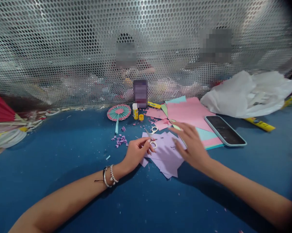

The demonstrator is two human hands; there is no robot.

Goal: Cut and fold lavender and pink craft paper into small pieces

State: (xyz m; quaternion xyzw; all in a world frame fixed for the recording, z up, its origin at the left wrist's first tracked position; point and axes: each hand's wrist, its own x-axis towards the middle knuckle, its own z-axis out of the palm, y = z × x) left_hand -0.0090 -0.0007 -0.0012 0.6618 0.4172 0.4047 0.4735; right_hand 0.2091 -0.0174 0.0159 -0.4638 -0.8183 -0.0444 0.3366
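Note:
My left hand (138, 151) is closed in a pinch beside the white-handled scissors (154, 130), over the left edge of the lilac paper sheets (169, 161). What its fingertips hold, if anything, is too small to make out. My right hand (191, 142), a little blurred, hovers with fingers apart at the right side of the lilac sheets. Tiny dark bits lie on the paper. Left of the scissors sits a small heap of purple folded paper pieces (121, 140).
Behind stand a paper rosette (119, 113), an uncapped glue stick (135, 111) and its yellow cap (141, 117). Pink sheets (185, 111), a phone (225, 130) and a white plastic bag (248, 94) lie to the right. A perforated metal screen (87, 48) closes off the back.

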